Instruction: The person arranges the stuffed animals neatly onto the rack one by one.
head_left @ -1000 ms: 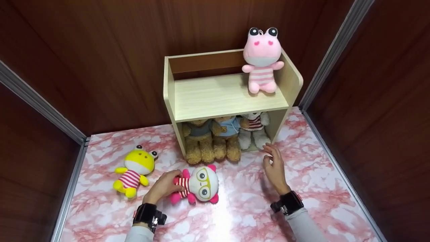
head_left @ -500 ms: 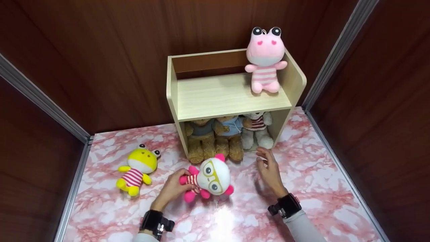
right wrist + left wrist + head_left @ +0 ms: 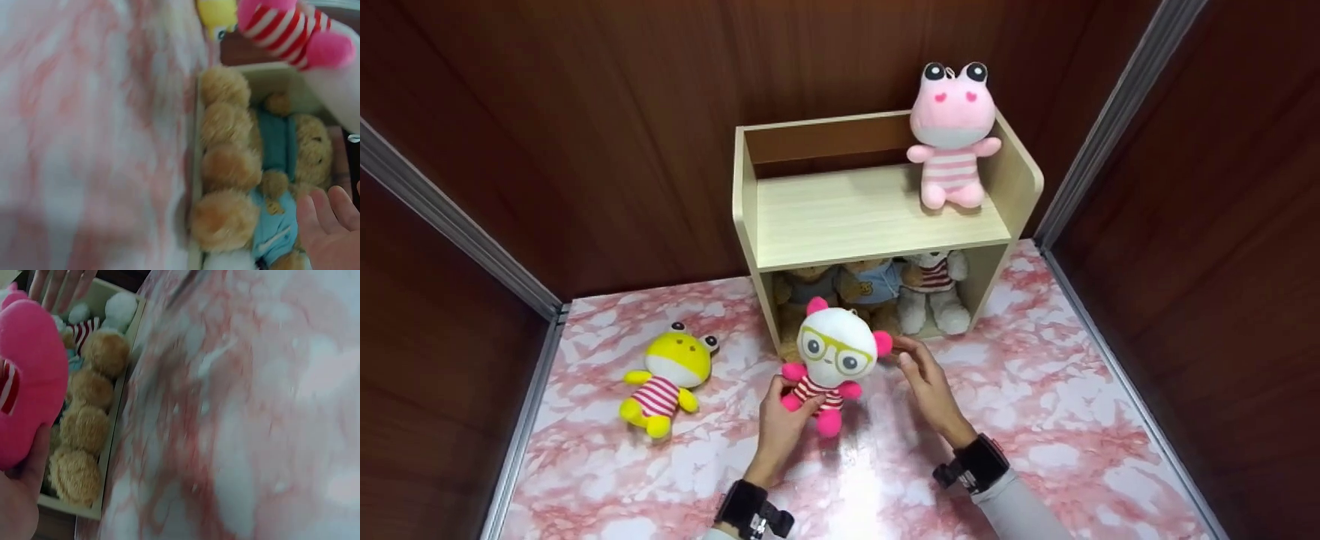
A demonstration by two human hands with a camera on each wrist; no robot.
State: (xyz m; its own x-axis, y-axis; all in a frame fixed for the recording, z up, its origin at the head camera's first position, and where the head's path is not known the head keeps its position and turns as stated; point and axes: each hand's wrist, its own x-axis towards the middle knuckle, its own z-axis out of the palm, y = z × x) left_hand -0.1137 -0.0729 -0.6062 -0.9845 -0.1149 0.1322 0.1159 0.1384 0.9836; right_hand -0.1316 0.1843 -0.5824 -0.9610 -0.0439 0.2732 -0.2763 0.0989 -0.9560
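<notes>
A panda plush with yellow glasses, pink ears and a red-striped body is held upright above the table, in front of the shelf. My left hand grips it low on the body, thumb across the striped front. In the left wrist view, its pink part fills the left side above my thumb. To the right of the panda's head, my right hand has relaxed fingers, its fingertips close to the pink ear; contact is unclear. The right wrist view shows the fingers of that hand extended and holding nothing.
A two-tier wooden shelf stands behind. Its upper board carries a pink frog plush at the right. Below sit two brown bears and a white plush. A yellow frog plush lies left on the marbled table. Panels enclose the table.
My left hand has lifted the panda plush off the table, turned it from lying sideways to upright and carried it rightward. My right hand has moved left toward its head.
</notes>
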